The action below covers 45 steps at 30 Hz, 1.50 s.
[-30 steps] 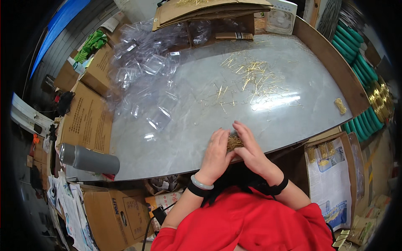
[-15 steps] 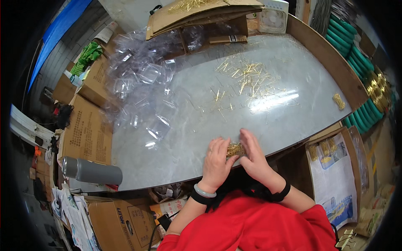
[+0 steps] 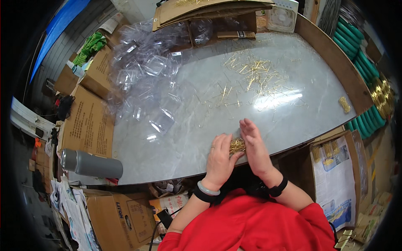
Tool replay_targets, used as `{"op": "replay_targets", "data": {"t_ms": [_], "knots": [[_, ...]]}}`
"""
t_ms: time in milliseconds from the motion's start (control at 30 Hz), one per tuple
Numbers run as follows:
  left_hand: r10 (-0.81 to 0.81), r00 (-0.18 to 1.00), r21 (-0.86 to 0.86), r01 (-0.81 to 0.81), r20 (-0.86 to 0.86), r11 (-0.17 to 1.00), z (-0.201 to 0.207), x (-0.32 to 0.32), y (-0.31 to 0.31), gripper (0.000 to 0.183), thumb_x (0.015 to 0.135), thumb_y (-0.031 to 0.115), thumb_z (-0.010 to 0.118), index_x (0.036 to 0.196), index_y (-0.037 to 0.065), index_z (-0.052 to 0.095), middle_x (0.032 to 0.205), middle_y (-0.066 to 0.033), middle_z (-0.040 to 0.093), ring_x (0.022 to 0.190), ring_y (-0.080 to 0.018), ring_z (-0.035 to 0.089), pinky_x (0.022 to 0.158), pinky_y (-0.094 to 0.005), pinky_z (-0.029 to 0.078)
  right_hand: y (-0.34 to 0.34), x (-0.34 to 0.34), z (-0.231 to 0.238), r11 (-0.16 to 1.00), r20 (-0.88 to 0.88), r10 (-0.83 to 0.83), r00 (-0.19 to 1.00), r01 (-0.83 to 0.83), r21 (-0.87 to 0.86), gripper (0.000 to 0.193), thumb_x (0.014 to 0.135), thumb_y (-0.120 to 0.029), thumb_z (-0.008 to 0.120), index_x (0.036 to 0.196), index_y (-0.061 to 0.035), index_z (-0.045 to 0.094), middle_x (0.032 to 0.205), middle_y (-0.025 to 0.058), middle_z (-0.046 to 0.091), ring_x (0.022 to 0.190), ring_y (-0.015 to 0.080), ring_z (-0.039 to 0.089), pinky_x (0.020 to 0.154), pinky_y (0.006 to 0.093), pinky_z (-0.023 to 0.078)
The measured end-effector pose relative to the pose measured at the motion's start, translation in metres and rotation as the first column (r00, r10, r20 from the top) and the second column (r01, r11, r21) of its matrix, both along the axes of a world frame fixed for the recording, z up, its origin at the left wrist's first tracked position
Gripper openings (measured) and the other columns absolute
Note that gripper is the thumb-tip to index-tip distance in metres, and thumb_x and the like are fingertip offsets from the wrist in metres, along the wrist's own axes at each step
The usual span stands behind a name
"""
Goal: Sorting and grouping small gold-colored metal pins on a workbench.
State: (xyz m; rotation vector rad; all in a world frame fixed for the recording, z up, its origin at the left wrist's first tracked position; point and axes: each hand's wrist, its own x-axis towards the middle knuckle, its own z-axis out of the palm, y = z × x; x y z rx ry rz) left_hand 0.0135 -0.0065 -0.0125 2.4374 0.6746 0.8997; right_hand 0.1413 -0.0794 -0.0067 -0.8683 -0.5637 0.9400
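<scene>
A small bundle of gold wire hooks stands between my hands at the near edge of the table. My left hand is closed round its left side, the thumb lying across the front. Against the right side of the bundle, my right hand is held flat and upright, fingers stretched out and palm facing in. Farther back, a loose pile of gold wire hooks is scattered over the grey tabletop. One more gold bundle lies by the table's right rim.
Clear plastic boxes are heaped at the left. A grey flask lies near the front left corner. Cardboard sheets and a white fan stand at the back. A tray with several gold bundles is below right.
My right hand has straightened and turned upright beside the bundle, showing more of it. My left hand keeps its hold. The view has shifted slightly.
</scene>
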Motion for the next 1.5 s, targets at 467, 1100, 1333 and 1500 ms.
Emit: {"op": "replay_targets", "data": {"t_ms": [467,1100,1333,1500], "knots": [[0.201,0.979,0.176,-0.191,-0.043,0.966,0.005,0.003,-0.006,0.068,0.078,0.03,0.086,0.128,-0.003,0.053,0.122,-0.0206,0.056,0.119,-0.0409,0.052,0.105,-0.0537,0.038,-0.011,-0.013,0.011,0.998,-0.039,-0.027,0.999,0.025,-0.064,0.058,0.112,-0.037,0.035,0.156,0.0005,0.027,0.161,0.0164,0.028,0.154,0.0288,0.022,0.128,0.0414,0.016],[0.048,0.996,-0.166,-0.034,0.077,0.986,0.004,-0.008,-0.001,0.108,0.07,0.011,0.09,0.158,0.005,0.026,0.135,-0.0191,0.044,0.123,-0.0386,0.052,0.106,-0.0452,0.046,0.003,0.027,0.018,0.991,0.998,0.066,0.02,-0.116,-0.063,0.046,0.094,-0.015,0.067,0.136,-0.0002,0.054,0.134,0.0203,0.056,0.138,0.0399,0.045,0.113,0.0467,0.042],[-0.049,0.988,-0.109,0.033,-0.146,0.993,0.024,-0.05,0.015,0.093,0.07,0.018,0.09,0.15,0.003,0.044,0.144,-0.0184,0.052,0.126,-0.0378,0.053,0.107,-0.0453,0.044,0.002,0.024,0.01,0.993,0.998,0.066,0.008,-0.101,-0.065,0.038,0.089,-0.011,0.071,0.123,-0.002,0.057,0.126,0.016,0.058,0.131,0.0377,0.051,0.107,0.0445,0.046],[-0.037,0.968,-0.067,0.021,-0.25,0.998,0.036,-0.063,0.02,0.081,0.07,0.022,0.09,0.141,0.003,0.054,0.137,-0.0179,0.055,0.121,-0.0403,0.055,0.102,-0.0456,0.046,0.002,0.024,0.013,0.992,0.998,0.06,0.023,-0.109,-0.058,0.036,0.088,-0.011,0.072,0.121,-0.0035,0.058,0.122,0.0154,0.058,0.124,0.0373,0.054,0.103,0.0452,0.046]]}}
